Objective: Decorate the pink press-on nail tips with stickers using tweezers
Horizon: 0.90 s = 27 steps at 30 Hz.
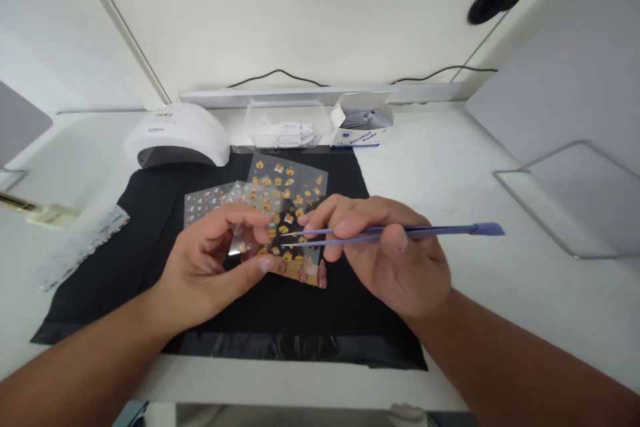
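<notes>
My right hand (395, 253) grips a pair of purple tweezers (450, 231), held nearly level, with the two thin tips apart and pointing left. Opposite those tips, my left hand (210, 267) is loosely curved, with a gap between thumb and fingers; I see nothing held there, though some fingertips are hidden. Below both hands lie overlapping clear sticker sheets; one sheet (313, 177) carries yellow cartoon figures, and another sheet (197, 203) has small white and orange ones. Several pinkish-brown false nails (323, 275) sit along the lower edge of the yellow-figured sheet, near my left thumb.
A black cloth (280, 327) covers the middle of the white table. Behind it stand a white nail lamp (180, 127), a clear plastic box (257, 127) with white packets, and an alcohol pad box (357, 137). Another sticker sheet (90, 243) lies left; a wire stand (537, 217) is right.
</notes>
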Each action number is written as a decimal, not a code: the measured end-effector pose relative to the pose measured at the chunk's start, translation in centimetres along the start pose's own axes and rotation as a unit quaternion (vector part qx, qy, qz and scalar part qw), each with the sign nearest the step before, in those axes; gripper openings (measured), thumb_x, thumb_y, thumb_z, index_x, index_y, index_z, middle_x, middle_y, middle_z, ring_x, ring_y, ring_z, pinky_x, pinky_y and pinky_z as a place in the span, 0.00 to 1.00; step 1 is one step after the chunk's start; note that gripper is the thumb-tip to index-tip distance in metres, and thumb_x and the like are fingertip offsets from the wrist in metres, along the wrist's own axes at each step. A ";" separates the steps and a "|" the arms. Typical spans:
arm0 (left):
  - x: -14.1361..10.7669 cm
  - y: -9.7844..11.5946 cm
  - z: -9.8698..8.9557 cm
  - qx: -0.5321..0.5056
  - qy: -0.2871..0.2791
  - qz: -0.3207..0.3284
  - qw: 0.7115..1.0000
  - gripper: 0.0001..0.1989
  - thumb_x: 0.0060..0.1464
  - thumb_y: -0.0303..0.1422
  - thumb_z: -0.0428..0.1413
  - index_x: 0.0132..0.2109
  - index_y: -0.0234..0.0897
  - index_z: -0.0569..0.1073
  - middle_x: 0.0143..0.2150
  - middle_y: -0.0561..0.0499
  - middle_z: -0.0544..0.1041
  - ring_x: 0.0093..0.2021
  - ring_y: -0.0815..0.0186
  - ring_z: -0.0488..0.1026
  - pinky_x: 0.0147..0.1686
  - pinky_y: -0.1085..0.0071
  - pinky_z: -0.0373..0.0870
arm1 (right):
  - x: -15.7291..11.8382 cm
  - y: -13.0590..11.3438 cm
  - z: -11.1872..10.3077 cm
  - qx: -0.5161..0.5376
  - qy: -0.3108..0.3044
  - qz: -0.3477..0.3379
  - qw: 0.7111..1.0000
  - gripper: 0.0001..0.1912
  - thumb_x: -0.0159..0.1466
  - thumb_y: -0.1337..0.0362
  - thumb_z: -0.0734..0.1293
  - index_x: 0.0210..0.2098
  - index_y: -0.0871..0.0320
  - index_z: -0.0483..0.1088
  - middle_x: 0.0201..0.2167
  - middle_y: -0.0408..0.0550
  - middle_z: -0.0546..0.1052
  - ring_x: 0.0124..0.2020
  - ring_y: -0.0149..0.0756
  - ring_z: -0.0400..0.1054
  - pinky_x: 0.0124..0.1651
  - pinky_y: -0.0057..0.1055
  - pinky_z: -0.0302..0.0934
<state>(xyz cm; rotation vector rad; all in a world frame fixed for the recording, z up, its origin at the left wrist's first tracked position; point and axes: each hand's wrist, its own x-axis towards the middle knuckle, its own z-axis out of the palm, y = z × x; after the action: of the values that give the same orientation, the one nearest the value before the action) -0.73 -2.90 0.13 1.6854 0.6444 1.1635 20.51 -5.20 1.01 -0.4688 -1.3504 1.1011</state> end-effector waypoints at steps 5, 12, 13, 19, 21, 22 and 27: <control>0.0 0.2 -0.2 0.001 0.007 0.003 1.000 0.20 0.49 0.21 0.64 0.49 0.41 0.76 0.36 0.52 0.76 0.31 0.72 0.72 0.31 0.78 0.73 | 0.0 0.0 0.3 0.006 0.004 -0.005 1.000 0.15 0.69 0.54 0.64 0.38 0.56 0.79 0.22 0.48 0.75 0.38 0.45 0.73 0.48 0.46 0.67; 1.1 -0.7 -1.5 -0.083 0.059 0.043 0.994 0.18 0.53 0.29 0.63 0.52 0.40 0.75 0.40 0.50 0.75 0.31 0.71 0.70 0.29 0.75 0.71 | 0.5 0.4 -0.2 -0.020 0.035 0.014 0.999 0.15 0.67 0.51 0.65 0.35 0.53 0.78 0.21 0.46 0.75 0.37 0.43 0.74 0.50 0.45 0.68; 1.4 -0.9 -1.7 -0.093 0.067 0.055 0.992 0.17 0.53 0.30 0.64 0.51 0.39 0.76 0.39 0.50 0.75 0.30 0.71 0.69 0.28 0.74 0.69 | 0.5 0.5 -0.3 -0.022 0.036 0.011 0.999 0.15 0.67 0.51 0.65 0.35 0.53 0.78 0.21 0.46 0.75 0.37 0.44 0.74 0.51 0.45 0.68; 2.2 -1.5 -2.5 -0.095 0.094 0.054 0.990 0.16 0.51 0.33 0.65 0.48 0.40 0.76 0.37 0.50 0.74 0.27 0.70 0.66 0.25 0.71 0.64 | 0.7 1.0 -0.9 -0.029 0.033 -0.001 0.999 0.16 0.67 0.50 0.64 0.35 0.53 0.79 0.21 0.46 0.75 0.37 0.43 0.74 0.50 0.46 0.68; 2.2 -1.6 -2.6 -0.097 0.087 0.053 0.990 0.16 0.51 0.32 0.64 0.48 0.38 0.76 0.36 0.50 0.74 0.27 0.69 0.67 0.26 0.71 0.64 | 0.7 1.1 -0.9 -0.029 0.033 -0.008 0.999 0.17 0.68 0.51 0.64 0.36 0.53 0.79 0.22 0.46 0.75 0.37 0.43 0.74 0.50 0.46 0.68; 2.1 -1.6 -2.6 -0.097 0.083 0.053 0.990 0.15 0.52 0.32 0.64 0.48 0.38 0.76 0.36 0.50 0.74 0.27 0.69 0.67 0.26 0.71 0.64 | 0.7 1.1 -0.9 -0.028 0.033 -0.012 0.999 0.17 0.68 0.51 0.63 0.36 0.54 0.79 0.22 0.47 0.75 0.37 0.43 0.74 0.50 0.46 0.68; 2.0 -1.5 -2.6 -0.094 0.074 0.049 0.992 0.15 0.53 0.31 0.62 0.49 0.40 0.76 0.36 0.51 0.74 0.28 0.69 0.66 0.27 0.71 0.65 | 0.8 0.9 -0.6 -0.029 0.040 -0.008 0.999 0.17 0.68 0.51 0.64 0.35 0.53 0.80 0.21 0.46 0.75 0.35 0.42 0.73 0.49 0.46 0.68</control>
<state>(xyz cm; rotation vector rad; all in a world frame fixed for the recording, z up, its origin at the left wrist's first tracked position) -2.10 0.39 -0.16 1.4950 0.5280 1.3853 20.64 -3.91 0.55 -0.5378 -1.3156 1.0215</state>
